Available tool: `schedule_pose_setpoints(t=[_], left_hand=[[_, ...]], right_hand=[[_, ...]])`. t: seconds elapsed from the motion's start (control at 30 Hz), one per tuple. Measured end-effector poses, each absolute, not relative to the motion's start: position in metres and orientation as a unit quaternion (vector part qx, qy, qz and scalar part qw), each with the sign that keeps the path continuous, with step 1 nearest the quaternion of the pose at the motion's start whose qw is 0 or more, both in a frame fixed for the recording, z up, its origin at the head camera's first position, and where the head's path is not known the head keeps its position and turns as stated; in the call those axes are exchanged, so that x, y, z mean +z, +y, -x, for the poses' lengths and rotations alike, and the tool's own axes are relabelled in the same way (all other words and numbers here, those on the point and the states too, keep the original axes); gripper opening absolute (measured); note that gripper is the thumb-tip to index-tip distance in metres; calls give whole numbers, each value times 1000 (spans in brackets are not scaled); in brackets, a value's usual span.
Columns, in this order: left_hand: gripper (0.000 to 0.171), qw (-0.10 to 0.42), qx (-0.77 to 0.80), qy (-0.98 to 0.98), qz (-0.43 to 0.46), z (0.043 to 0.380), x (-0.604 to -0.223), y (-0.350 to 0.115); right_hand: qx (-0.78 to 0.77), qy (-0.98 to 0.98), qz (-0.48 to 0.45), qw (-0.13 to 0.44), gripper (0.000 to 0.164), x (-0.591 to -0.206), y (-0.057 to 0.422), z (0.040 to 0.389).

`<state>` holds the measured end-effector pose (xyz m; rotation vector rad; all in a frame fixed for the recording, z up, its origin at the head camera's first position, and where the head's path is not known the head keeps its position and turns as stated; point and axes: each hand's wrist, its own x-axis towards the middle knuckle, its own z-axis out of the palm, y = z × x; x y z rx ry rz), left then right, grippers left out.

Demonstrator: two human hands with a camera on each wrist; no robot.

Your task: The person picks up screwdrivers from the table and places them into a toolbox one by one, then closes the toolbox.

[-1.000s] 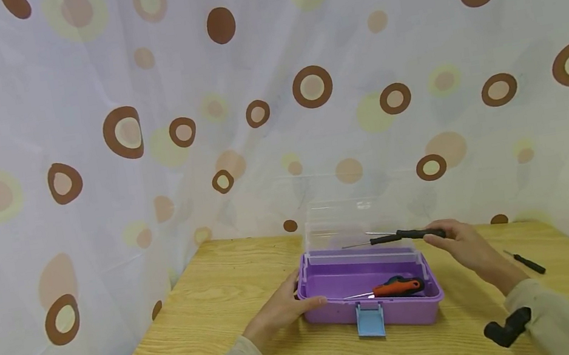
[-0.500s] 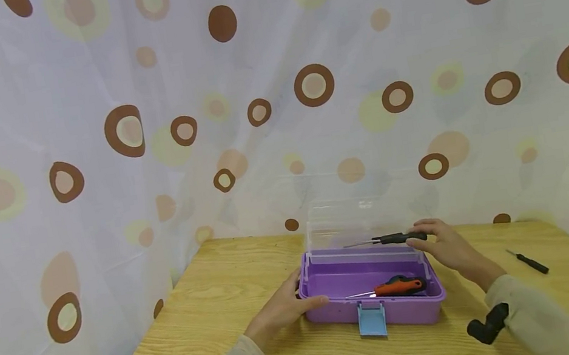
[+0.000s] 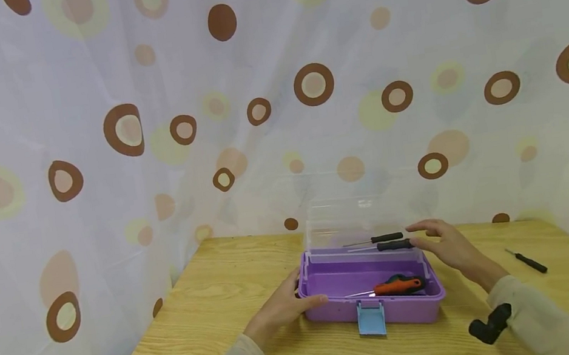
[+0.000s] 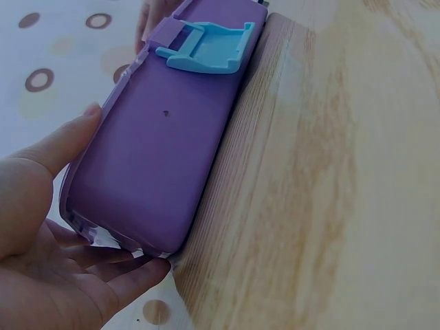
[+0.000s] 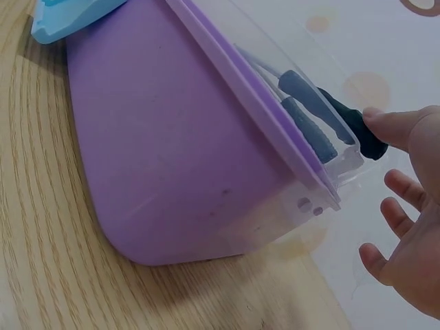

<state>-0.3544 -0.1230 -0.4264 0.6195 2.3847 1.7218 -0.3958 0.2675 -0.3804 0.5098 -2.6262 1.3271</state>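
Observation:
A purple toolbox [image 3: 374, 314] with a blue latch [image 3: 371, 319] stands on the table, its transparent lid [image 3: 346, 217] raised behind. My left hand [image 3: 284, 309] holds its left end, thumb over the front rim and fingers around the end. Inside lies a screwdriver with a red and dark green handle [image 3: 397, 286]. Two black-handled screwdrivers lie side by side toward the back: the rear one [image 3: 387, 237] and the nearer one [image 3: 394, 245]. At the nearer handle's end, my right hand [image 3: 452, 247] has its thumb touching and its fingers spread apart.
Another small black screwdriver [image 3: 531, 262] rests on the wooden table [image 3: 212, 286], to the right of the toolbox. A dotted curtain [image 3: 270, 81] hangs behind and at both sides.
My right hand has moved left and lowered the black-handled screwdriver beside the other one at the back. Its fingers have loosened from the handle. The left hand stays on the toolbox.

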Motion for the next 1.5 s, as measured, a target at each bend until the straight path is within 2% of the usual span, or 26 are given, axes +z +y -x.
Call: schedule_pose_setpoints(t=[0.4, 1.5], left_hand=[[98, 70, 574, 790, -205, 354, -426, -123], [99, 63, 575, 791, -198, 352, -425, -122]], right_hand=[[416, -885, -185, 94, 35, -384, 257, 399], [432, -879, -182, 88, 42, -382, 273, 389]])
